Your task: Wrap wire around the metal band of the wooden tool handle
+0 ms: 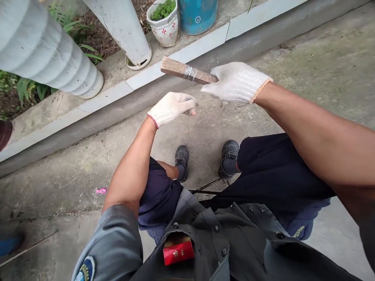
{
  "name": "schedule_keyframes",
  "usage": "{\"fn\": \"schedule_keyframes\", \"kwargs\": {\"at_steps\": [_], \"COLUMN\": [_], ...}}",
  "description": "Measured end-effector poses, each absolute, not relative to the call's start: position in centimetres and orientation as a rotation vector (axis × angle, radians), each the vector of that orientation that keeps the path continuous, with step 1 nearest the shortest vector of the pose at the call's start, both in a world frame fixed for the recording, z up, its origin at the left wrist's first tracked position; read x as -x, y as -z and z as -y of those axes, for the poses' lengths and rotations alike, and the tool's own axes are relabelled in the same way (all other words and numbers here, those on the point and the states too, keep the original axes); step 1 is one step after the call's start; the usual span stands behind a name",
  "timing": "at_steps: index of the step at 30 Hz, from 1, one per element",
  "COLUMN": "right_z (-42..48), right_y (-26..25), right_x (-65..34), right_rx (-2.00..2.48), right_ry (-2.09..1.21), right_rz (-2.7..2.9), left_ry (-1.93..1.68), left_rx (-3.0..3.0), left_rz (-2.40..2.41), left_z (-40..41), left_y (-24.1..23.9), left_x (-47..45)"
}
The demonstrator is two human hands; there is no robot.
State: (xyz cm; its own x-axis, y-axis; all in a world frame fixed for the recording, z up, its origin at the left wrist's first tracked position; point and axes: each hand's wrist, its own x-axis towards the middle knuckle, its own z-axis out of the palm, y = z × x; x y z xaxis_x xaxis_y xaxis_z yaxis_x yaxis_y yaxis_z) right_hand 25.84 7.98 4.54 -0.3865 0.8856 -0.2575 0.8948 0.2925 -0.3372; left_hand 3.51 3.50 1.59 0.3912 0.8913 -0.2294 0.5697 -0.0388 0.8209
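Observation:
My right hand (234,82), in a white knitted glove, is closed around one end of a wooden stick (175,68). Pale thread or thin wire (191,73) is wound several times about the stick near its middle. The stick is held out to the left, above the ground. Lower and to the left, my left hand (174,107) wears a matching glove with a red cuff edge. Its fingers are curled together, and a bare fingertip shows. Whatever they pinch is too fine or too hidden to make out.
A low tiled ledge (178,54) runs diagonally ahead. On it stand a ribbed white column-like pot (58,47), a smooth white pipe (123,31), a planted flowerpot (165,29) and a blue container (198,15). A small pink object (101,191) lies on the concrete floor.

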Motion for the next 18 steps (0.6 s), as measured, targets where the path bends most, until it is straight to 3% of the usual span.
{"fn": "schedule_keyframes", "kwargs": {"at_steps": [7,15,18], "right_z": [-6.1,-4.1,-3.9], "right_y": [-5.1,-7.3,-8.7], "right_x": [-26.0,-27.6,-29.5], "right_rx": [-1.619,-1.597,-1.500], "right_ry": [1.209,1.497,1.297], "right_rz": [-2.527,-2.570,-2.561], "left_ry": [-0.387,-0.424,-0.412], "left_rx": [-1.629,-1.676,-1.745], "left_rz": [-1.207,-1.082,-1.098], "left_z": [-2.9,0.3,0.8], "left_y": [0.3,-4.4,-5.0], "left_x": [-2.9,-3.3,-3.1]}}
